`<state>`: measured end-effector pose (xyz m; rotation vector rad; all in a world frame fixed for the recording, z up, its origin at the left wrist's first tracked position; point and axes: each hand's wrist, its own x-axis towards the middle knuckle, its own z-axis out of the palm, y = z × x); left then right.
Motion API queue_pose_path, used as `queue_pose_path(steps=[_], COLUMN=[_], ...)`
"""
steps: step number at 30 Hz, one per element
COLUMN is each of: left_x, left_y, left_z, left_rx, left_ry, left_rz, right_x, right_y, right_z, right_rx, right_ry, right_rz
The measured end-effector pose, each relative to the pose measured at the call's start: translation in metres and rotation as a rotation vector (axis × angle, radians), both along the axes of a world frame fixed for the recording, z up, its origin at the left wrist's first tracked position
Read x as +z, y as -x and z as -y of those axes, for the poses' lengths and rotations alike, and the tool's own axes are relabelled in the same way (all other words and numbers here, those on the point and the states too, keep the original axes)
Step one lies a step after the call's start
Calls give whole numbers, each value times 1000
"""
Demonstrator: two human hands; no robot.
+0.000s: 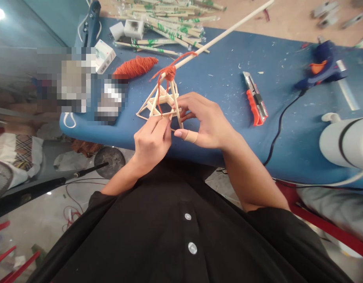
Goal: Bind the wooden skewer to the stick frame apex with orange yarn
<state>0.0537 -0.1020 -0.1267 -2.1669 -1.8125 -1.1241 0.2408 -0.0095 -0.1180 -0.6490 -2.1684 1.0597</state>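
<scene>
A small frame of wooden sticks (153,103) stands at the near edge of the blue table, bound at its top with orange yarn (169,73). From that knot a long stick (225,33) slants up to the right. My left hand (153,137) pinches the frame's near lower side, fingertips closed on a stick. On the right side my right hand (206,120), with a plaster round its thumb, has its fingers curled about an upright stick. A loose yarn end hangs down through the frame toward my left fingers.
Behind the frame lie an orange yarn bundle (135,67), a white box (104,56) and several wrapped chopsticks (169,31). To the right are a red utility knife (255,100), a blue glue gun (319,65) with its black cable (278,127), and a white cylinder (346,141).
</scene>
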Motion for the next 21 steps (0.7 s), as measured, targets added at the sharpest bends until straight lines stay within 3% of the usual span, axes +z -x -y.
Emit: queue_pose_path(steps=[8,17,21], left_x=[-4,-7,-6], left_y=[4,0,0], left_z=[2,-4,-5], left_rx=[-58,87,71], left_ry=[13,-59,-65], left_rz=[27,-51,-30], right_x=[1,9,13], right_y=[-1,0,5], right_z=[-7,-15,-25], right_rx=[-10,-38,-108], right_ry=[-100,-141,-182], right_rz=[71,111,139])
